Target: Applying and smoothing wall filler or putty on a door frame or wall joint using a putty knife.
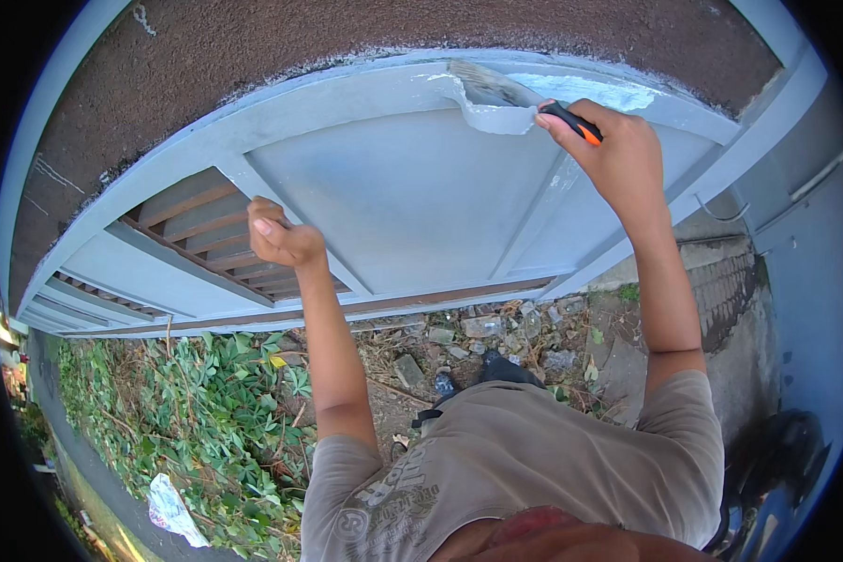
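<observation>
Largest before me is the pale blue-grey panelling point(393, 187), its top edge, bent by the lens, running along a rough brown surface point(384, 33). A grey wall point(815, 281) closes in on my right; between it and the slatted opening point(197, 215) at left, the air before the broad middle panel is open to my arms. Below, green leaves point(197, 421) cover the ground at left, and broken stones point(482, 327) lie near the panelling's foot. My right hand point(623, 155) is up at the top rail, fingers closed around the brush point(567, 121), its bristles over that rail. My left hand point(284, 236), well apart, has its fingers curled into a fist; I cannot tell whether they enclose anything. A pale curved strip point(496, 120) shows just beneath the bristles.
</observation>
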`<state>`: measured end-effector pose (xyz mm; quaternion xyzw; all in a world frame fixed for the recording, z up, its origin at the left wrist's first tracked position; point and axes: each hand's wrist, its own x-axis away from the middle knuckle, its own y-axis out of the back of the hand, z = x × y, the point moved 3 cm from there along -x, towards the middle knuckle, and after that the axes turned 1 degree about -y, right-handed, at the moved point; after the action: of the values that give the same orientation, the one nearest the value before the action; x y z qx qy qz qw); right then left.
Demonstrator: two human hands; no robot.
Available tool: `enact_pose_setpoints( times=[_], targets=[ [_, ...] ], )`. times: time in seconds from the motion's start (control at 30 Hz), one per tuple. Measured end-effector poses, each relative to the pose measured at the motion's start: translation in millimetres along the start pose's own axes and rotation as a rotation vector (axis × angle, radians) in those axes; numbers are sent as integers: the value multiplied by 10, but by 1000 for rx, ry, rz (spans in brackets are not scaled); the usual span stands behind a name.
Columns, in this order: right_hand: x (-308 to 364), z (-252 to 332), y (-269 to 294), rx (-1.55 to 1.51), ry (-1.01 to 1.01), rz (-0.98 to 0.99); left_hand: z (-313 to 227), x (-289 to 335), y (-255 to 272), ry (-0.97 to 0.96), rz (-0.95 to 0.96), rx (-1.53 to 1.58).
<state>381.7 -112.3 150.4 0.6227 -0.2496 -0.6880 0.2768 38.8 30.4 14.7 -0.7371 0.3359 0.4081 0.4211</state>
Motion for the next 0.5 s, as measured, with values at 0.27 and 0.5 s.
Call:
enact_pose_setpoints(
  times=[0.27,0.5],
  targets=[
    [-37,-160,148,33,-35,106,151,2732,1802,645,520,-426],
    [-172,94,-93,-8,77,67,-485,3888,3076,954,833,-630]
  ],
)
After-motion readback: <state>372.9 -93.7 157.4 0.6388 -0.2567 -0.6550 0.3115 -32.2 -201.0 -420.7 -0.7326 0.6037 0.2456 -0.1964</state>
